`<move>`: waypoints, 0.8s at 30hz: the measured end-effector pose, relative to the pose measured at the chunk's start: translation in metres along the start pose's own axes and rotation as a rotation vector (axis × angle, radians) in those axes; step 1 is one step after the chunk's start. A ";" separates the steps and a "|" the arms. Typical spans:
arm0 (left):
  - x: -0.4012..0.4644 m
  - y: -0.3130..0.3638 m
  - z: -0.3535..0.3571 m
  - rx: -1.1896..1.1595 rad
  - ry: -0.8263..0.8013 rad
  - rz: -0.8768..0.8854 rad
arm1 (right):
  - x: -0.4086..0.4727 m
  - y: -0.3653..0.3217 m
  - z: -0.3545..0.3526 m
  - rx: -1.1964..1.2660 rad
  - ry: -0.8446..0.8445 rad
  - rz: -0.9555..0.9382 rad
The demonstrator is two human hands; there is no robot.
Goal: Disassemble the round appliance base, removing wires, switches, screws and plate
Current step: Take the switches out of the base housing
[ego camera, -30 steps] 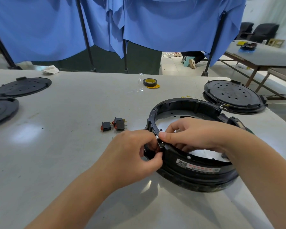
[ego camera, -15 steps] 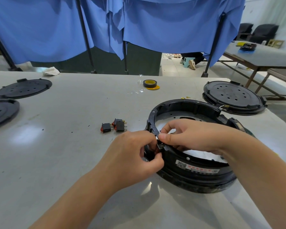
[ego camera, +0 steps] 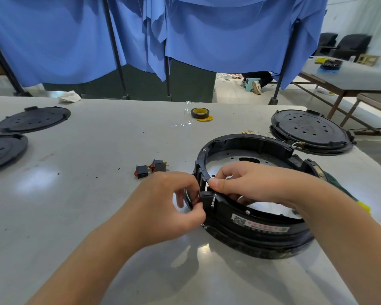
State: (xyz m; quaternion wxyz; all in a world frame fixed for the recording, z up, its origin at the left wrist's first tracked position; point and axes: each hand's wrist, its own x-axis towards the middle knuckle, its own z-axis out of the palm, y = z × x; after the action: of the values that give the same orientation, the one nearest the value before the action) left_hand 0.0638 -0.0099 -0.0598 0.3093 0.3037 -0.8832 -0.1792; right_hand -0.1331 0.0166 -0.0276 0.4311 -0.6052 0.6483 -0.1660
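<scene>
L hand pinches a small black switch block at the near-left rim of the round black plastic appliance base, thumb & fingers curled round it. R hand reaches over the rim from the right, fingertips pinching the same spot just above. Base sits on the grey bench, silver metal plate inside. Two loose black-and-red rocker switches lie just left; black tape roll farther back; perforated black round cover behind-right.
</scene>
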 end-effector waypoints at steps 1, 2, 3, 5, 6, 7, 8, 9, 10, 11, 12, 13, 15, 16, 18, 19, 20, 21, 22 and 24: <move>0.000 -0.001 -0.003 -0.014 -0.002 -0.030 | 0.000 0.000 0.000 0.003 -0.002 0.000; 0.000 -0.003 -0.007 -0.039 0.000 -0.075 | -0.001 0.000 0.000 0.006 -0.003 -0.001; 0.001 -0.008 -0.011 -0.069 0.011 -0.133 | -0.001 0.000 0.000 0.009 -0.004 -0.002; 0.004 -0.021 -0.020 -0.116 0.049 -0.279 | -0.001 0.001 -0.001 0.006 -0.003 -0.004; 0.006 -0.030 -0.024 -0.132 0.075 -0.360 | -0.001 0.001 -0.001 0.003 -0.003 -0.004; 0.008 -0.040 -0.027 -0.133 0.109 -0.438 | -0.001 0.001 -0.001 0.001 -0.005 -0.005; 0.009 -0.051 -0.029 -0.110 0.151 -0.508 | -0.001 0.001 -0.001 0.003 -0.009 -0.006; 0.008 -0.061 -0.030 -0.060 0.190 -0.564 | -0.001 0.001 -0.001 0.004 -0.012 -0.007; 0.008 -0.070 -0.030 0.003 0.210 -0.607 | -0.001 0.000 0.000 0.003 -0.014 -0.009; 0.007 -0.078 -0.029 0.065 0.204 -0.641 | -0.001 0.000 0.000 0.000 -0.016 -0.011; 0.006 -0.083 -0.027 0.118 0.181 -0.667 | -0.002 0.000 0.000 -0.004 -0.017 -0.012; 0.006 -0.088 -0.025 0.153 0.154 -0.689 | -0.002 0.000 0.000 -0.009 -0.016 -0.013; 0.006 -0.095 -0.019 0.174 0.124 -0.721 | -0.003 0.000 0.000 -0.023 -0.014 -0.018; 0.006 -0.097 -0.016 0.173 0.120 -0.730 | -0.003 0.000 0.000 -0.036 -0.009 -0.020; 0.006 -0.098 -0.012 0.174 0.123 -0.732 | -0.004 0.000 0.000 -0.074 0.006 -0.027; 0.006 -0.099 -0.010 0.188 0.126 -0.725 | -0.004 0.000 0.000 -0.101 0.014 -0.031; 0.006 -0.098 -0.010 0.216 0.129 -0.714 | -0.005 -0.001 0.000 -0.135 0.019 -0.035; 0.005 -0.098 -0.009 0.248 0.135 -0.701 | -0.005 0.000 0.000 -0.173 0.020 -0.041; 0.006 -0.097 -0.009 0.275 0.153 -0.687 | -0.006 -0.001 0.000 -0.210 0.019 -0.049; 0.007 -0.093 -0.009 0.298 0.210 -0.655 | -0.008 -0.002 -0.001 -0.264 0.014 -0.068</move>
State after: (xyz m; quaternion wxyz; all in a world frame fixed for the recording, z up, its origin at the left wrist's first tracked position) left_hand 0.1049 -0.0854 -0.0964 0.2769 0.6285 -0.7190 -0.1062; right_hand -0.1333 0.0235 -0.0229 0.3374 -0.6769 0.6468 -0.0982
